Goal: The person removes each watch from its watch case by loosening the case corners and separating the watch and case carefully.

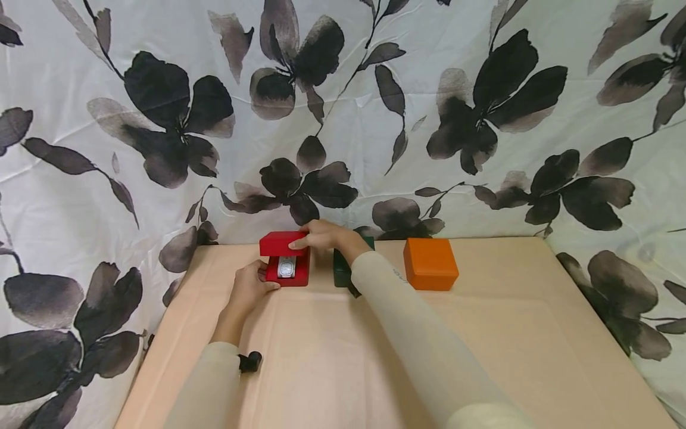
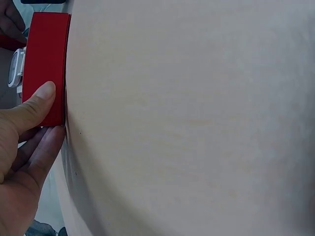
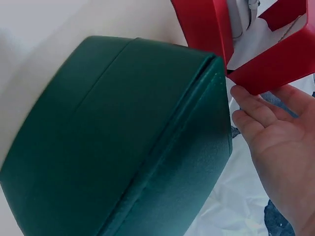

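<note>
A red watch box point(image 1: 285, 260) is seen at about 11 o'clock on the beige worktop point(image 1: 482, 333), close to the floral curtain point(image 1: 161, 119). Its lid point(image 1: 282, 243) is raised, and a silver watch point(image 1: 286, 267) is shown lying inside. The box's near edge is gripped by the left hand point(image 1: 248, 290), the thumb point(image 2: 37, 101) being pressed flat against the red side while the fingers are curled beneath. The lid is held by the right hand point(image 1: 323, 236), with the fingertips point(image 3: 251, 108) laid along its edge; the grip is loosely curved rather than clenched. A dark green box point(image 3: 123, 137) is set just beside the red one at its 3 o'clock, partly hidden by the right sleeve. An orange box point(image 1: 430, 263) is placed further along at 3 o'clock, apart from both.
</note>
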A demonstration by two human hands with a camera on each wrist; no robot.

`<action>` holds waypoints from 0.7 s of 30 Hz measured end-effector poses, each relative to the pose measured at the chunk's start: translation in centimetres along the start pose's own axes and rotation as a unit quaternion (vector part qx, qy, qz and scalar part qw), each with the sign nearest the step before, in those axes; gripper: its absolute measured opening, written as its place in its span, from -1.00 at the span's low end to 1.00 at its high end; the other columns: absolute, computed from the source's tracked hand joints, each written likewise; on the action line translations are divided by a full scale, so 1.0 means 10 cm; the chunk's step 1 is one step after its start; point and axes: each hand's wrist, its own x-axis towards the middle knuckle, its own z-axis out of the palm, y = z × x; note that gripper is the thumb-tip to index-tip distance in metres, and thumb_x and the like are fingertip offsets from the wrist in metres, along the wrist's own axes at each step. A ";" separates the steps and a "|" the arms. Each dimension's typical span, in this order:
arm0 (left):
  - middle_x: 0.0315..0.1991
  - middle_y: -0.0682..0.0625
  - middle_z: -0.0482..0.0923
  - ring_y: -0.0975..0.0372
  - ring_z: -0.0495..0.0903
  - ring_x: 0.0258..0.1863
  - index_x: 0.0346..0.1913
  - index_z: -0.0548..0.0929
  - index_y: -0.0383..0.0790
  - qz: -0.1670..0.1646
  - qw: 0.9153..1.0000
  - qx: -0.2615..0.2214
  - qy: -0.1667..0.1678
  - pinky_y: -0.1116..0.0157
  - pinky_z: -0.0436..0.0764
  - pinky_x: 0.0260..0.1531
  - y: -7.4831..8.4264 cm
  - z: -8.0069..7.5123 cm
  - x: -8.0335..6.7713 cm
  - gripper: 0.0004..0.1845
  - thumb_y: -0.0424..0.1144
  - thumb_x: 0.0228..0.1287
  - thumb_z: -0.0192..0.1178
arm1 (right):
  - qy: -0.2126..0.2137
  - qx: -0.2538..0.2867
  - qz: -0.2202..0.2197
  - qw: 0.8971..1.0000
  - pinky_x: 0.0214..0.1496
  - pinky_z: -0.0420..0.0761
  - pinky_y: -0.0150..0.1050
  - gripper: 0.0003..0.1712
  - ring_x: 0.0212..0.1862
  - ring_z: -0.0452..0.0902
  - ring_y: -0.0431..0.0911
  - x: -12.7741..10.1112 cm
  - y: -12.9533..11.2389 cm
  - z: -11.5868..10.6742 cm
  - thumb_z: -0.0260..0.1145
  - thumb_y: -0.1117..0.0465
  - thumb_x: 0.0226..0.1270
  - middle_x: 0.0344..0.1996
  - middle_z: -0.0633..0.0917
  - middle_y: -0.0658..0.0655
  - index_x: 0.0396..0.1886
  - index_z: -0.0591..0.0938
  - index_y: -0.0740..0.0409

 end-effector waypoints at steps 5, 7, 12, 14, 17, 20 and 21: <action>-0.10 -0.28 0.71 0.02 0.68 -0.20 0.02 0.61 -0.43 -0.007 1.000 -0.001 -0.001 0.14 0.72 -0.17 0.01 0.00 -0.01 -0.50 -0.34 0.05 0.59 | 0.004 0.021 0.006 1.000 0.38 0.55 0.07 -0.13 0.31 0.45 0.04 -0.01 0.00 0.00 0.22 -0.27 0.38 0.29 0.60 0.14 0.50 0.43 0.18; -0.10 -0.28 0.71 0.02 0.67 -0.20 0.02 0.61 -0.43 -0.011 1.000 0.000 -0.005 0.16 0.71 -0.19 0.02 0.00 -0.02 -0.50 -0.34 0.06 0.59 | 0.006 0.026 0.011 1.000 0.39 0.54 0.07 -0.14 0.32 0.44 0.04 -0.01 0.00 0.01 0.20 -0.29 0.40 0.29 0.59 0.14 0.49 0.44 0.17; -0.08 -0.27 0.70 0.03 0.65 -0.19 0.04 0.59 -0.42 -0.016 1.000 0.006 -0.006 0.18 0.70 -0.18 0.01 0.01 -0.01 -0.49 -0.33 0.08 0.58 | 0.018 0.034 0.017 0.999 0.42 0.51 0.08 -0.16 0.33 0.42 0.03 -0.02 0.01 0.03 0.15 -0.31 0.44 0.31 0.58 0.13 0.48 0.44 0.16; -0.08 -0.28 0.70 0.03 0.66 -0.18 0.04 0.59 -0.42 -0.016 1.000 0.006 -0.007 0.18 0.69 -0.16 0.02 0.02 -0.01 -0.49 -0.33 0.08 0.58 | 0.026 0.028 0.022 0.999 0.44 0.49 0.08 -0.15 0.35 0.41 0.03 -0.01 0.01 0.03 0.12 -0.33 0.45 0.34 0.56 0.13 0.50 0.43 0.14; -0.09 -0.28 0.71 0.03 0.66 -0.19 0.04 0.60 -0.42 -0.017 1.000 0.002 -0.007 0.17 0.69 -0.16 0.02 0.02 -0.01 -0.49 -0.33 0.07 0.58 | 0.042 0.010 0.025 0.999 0.45 0.48 0.09 -0.14 0.36 0.41 0.04 0.00 0.01 0.04 0.06 -0.35 0.47 0.36 0.55 0.14 0.50 0.42 0.14; -0.11 -0.28 0.72 0.03 0.66 -0.21 0.04 0.60 -0.42 -0.014 1.000 0.000 -0.003 0.17 0.68 -0.18 0.02 0.01 -0.01 -0.49 -0.34 0.06 0.59 | 0.058 -0.006 0.019 0.998 0.43 0.51 0.08 -0.16 0.34 0.44 0.05 0.01 0.00 0.03 0.04 -0.35 0.49 0.33 0.58 0.16 0.47 0.46 0.16; -0.12 -0.28 0.72 0.04 0.66 -0.21 0.04 0.60 -0.42 -0.014 1.000 0.000 -0.002 0.18 0.68 -0.18 0.02 0.01 -0.01 -0.49 -0.34 0.05 0.59 | 0.063 -0.010 0.016 0.998 0.41 0.52 0.07 -0.17 0.32 0.46 0.05 0.01 -0.01 0.03 0.04 -0.34 0.49 0.30 0.60 0.16 0.45 0.47 0.17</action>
